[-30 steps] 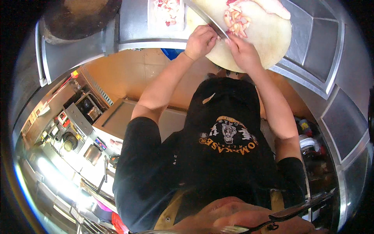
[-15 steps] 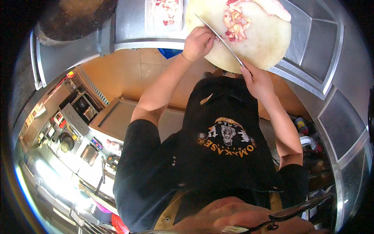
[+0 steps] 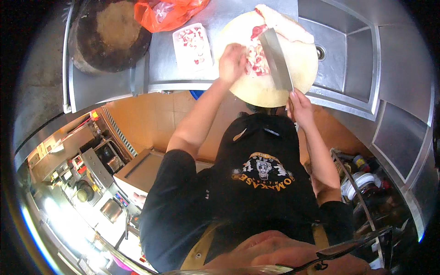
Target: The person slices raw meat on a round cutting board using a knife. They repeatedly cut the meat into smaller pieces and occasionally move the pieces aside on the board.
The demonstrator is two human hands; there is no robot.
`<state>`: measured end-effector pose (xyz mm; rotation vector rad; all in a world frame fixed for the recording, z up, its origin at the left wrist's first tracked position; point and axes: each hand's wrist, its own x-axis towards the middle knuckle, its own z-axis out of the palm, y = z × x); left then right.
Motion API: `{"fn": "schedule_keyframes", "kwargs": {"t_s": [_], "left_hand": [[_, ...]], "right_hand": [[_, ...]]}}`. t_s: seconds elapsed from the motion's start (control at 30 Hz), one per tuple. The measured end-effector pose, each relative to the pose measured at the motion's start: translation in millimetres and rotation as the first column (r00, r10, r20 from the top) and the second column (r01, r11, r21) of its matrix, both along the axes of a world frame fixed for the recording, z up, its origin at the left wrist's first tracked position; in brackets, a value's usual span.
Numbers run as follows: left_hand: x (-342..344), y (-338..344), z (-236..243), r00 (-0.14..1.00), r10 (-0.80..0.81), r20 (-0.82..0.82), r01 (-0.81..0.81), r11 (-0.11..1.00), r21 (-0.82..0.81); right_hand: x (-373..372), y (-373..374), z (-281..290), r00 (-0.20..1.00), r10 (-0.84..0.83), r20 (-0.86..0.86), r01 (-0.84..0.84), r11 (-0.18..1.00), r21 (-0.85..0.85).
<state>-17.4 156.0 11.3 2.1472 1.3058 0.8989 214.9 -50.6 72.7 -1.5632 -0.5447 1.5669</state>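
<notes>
A round cream cutting board (image 3: 300, 64) lies on the metal counter. My right hand (image 3: 300, 107) grips the handle of a cleaver (image 3: 276, 59), whose broad blade slants over the board. Left of the blade is a heap of chopped raw meat (image 3: 257, 63), pinkish-red and pale, partly covered by the blade. My left hand (image 3: 233, 63) is at the board's left side, beside the heap; motion smears its fingers. A larger pale piece of raw meat (image 3: 286, 25) lies at the board's far edge. Left of the board, a white tray (image 3: 207, 50) contains more cut pieces.
An orange-red plastic bag (image 3: 176, 16) rests behind the tray. To the left sits a dark, round chopping block (image 3: 110, 36). A metal sink (image 3: 337, 68) adjoins the board on the right. The counter's front edge (image 3: 183, 85) runs between my body and the tray.
The cleaver has turned so its blade face shows and lies against the heap's right side. My left hand has left the blade's edge and is beside the heap. The whole view has shifted.
</notes>
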Motion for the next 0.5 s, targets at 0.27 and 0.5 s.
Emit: {"fn": "schedule_keyframes", "kwargs": {"t_s": [0.27, 0.5], "left_hand": [[97.4, 143.9, 17.5, 0.640, -0.423, -0.642, 0.060, 0.860, -0.507], [63.7, 133.9, 17.1, 0.969, -0.184, -0.166, 0.051, 0.805, -0.591]], "right_hand": [[36.5, -54.1, 17.9, 0.958, 0.287, -0.019, -0.287, 0.947, -0.143], [6.8, -10.3, 19.3, 0.845, 0.533, 0.038, -0.529, 0.844, -0.085]]}}
